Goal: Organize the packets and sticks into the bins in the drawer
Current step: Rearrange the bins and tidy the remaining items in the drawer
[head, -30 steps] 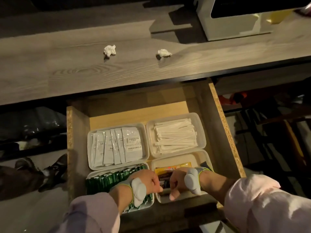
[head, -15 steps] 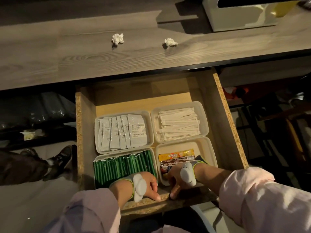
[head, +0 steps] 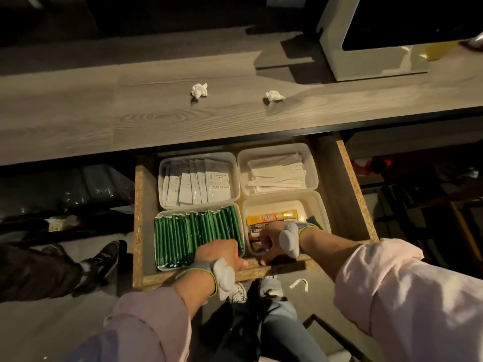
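In the lower middle of the frame the drawer (head: 138, 218) stands open under the wooden surface (head: 130, 111). Both hands grip its front board. The left hand (head: 222, 253) has its fingers curled over the edge beside the green sticks (head: 193, 231), and the right hand (head: 271, 239) is curled likewise, knuckles over the lower-right bin (head: 308, 205), thumb on the board. White packets (head: 198, 184) fill the upper-left bin, white sticks (head: 277, 173) the upper-right, and an orange stick (head: 271, 217) lies in the lower-right. Above, on the surface, lie a crumpled tissue (head: 199, 90) and a second tissue (head: 274, 95).
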`<action>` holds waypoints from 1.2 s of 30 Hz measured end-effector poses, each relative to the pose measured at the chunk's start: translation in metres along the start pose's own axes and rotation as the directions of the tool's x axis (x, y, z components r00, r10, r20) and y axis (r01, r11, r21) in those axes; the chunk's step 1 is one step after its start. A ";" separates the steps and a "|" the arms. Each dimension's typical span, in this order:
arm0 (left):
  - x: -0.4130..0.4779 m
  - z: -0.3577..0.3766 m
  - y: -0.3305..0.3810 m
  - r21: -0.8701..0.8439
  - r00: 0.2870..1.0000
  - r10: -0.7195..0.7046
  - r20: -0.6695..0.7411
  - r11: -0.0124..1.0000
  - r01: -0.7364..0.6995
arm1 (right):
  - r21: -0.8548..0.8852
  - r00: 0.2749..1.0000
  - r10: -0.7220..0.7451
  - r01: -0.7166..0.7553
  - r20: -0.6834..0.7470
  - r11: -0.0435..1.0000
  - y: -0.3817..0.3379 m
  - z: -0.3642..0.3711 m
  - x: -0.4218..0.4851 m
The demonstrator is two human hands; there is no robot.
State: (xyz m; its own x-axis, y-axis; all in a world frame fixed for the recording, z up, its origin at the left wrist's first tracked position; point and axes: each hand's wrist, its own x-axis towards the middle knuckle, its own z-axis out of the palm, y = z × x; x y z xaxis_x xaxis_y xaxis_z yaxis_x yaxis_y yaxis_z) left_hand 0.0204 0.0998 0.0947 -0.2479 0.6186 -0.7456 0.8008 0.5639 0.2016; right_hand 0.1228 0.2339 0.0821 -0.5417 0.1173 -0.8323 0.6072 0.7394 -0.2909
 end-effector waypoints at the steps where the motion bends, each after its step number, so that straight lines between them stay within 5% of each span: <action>1: 0.001 -0.005 0.000 -0.021 0.998 -0.024 -0.060 1.000 0.022 | 0.037 0.999 0.018 -0.017 -0.028 0.999 0.003 -0.009 0.002; 8: 0.000 -0.063 -0.017 -0.257 0.928 -0.168 -0.333 0.963 0.082 | 0.177 0.896 0.112 -0.039 -0.430 0.984 0.002 -0.060 0.001; 10: 0.004 -0.065 -0.020 -0.271 0.942 -0.226 -0.246 0.950 0.157 | 0.065 0.900 0.014 0.016 -0.436 0.998 0.000 -0.064 0.003; 14: 0.018 -0.068 -0.028 -0.403 0.979 -0.175 -0.103 0.908 0.120 | -0.207 0.850 0.003 -0.132 -0.527 0.969 -0.001 -0.082 0.005; 19: 0.040 -0.097 -0.040 -0.654 0.977 -0.207 -0.046 0.746 0.127 | -0.133 0.729 0.028 -0.163 -0.684 0.978 0.001 -0.104 0.017; 27: 0.074 -0.140 -0.043 -0.849 0.943 -0.331 0.009 0.496 0.182 | -0.168 0.684 -0.015 -0.158 -0.729 0.973 0.007 -0.158 0.057; 31: 0.092 -0.160 -0.041 -0.838 0.938 -0.343 0.049 0.497 0.225 | -0.333 0.597 -0.190 -0.139 -0.780 0.932 0.008 -0.179 0.068; 33: 0.098 -0.173 -0.043 -0.742 0.940 -0.306 0.150 0.594 0.311 | -0.372 0.577 -0.246 -0.108 -0.779 0.922 0.008 -0.185 0.068; 36: 0.097 -0.196 -0.046 -0.526 0.930 -0.262 0.256 0.770 0.362 | -0.418 0.677 -0.276 -0.052 -0.683 0.907 0.012 -0.197 0.068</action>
State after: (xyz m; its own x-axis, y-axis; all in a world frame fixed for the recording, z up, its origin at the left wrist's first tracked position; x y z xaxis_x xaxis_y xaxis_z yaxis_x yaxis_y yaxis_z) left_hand -0.1476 0.2412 0.1378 -0.3013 0.2874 -0.9092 0.2400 0.9456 0.2194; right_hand -0.0214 0.3813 0.1155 -0.9308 0.3282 -0.1611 0.3361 0.9415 -0.0240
